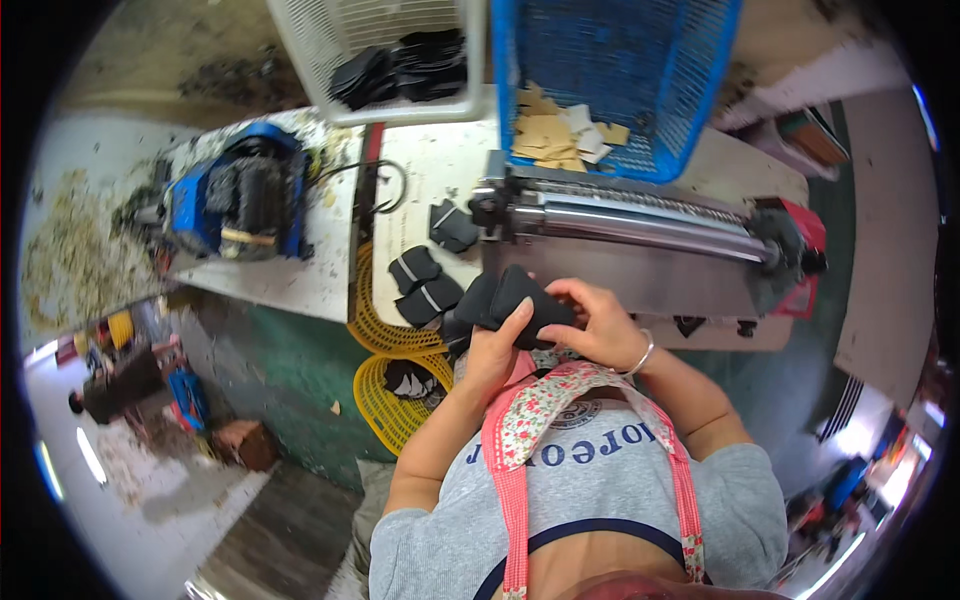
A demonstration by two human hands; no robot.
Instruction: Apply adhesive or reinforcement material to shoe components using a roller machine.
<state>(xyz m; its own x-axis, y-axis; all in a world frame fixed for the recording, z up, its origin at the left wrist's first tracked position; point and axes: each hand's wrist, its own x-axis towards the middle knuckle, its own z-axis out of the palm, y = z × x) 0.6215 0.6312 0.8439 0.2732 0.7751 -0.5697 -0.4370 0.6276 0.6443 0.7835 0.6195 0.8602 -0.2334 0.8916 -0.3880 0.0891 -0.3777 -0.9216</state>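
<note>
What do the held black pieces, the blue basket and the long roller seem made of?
Black pieces: probably fabric or foam, judging by their matte, soft-looking surface.
Blue basket: likely moulded plastic, slightly glossy, with regular lattice walls.
Long roller: apparently polished metal, given its bright streaked reflections.

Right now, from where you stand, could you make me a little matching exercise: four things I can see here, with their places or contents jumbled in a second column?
Things:
1. blue plastic basket
2. bracelet
3. white plastic basket
4. black cloth-like pieces

Places or contents:
A. held between the left hand and the right hand
B. holds stacks of flat black pieces
C. holds tan and white scraps
D. around the right wrist

Right pairs: 1-C, 2-D, 3-B, 4-A.
</note>
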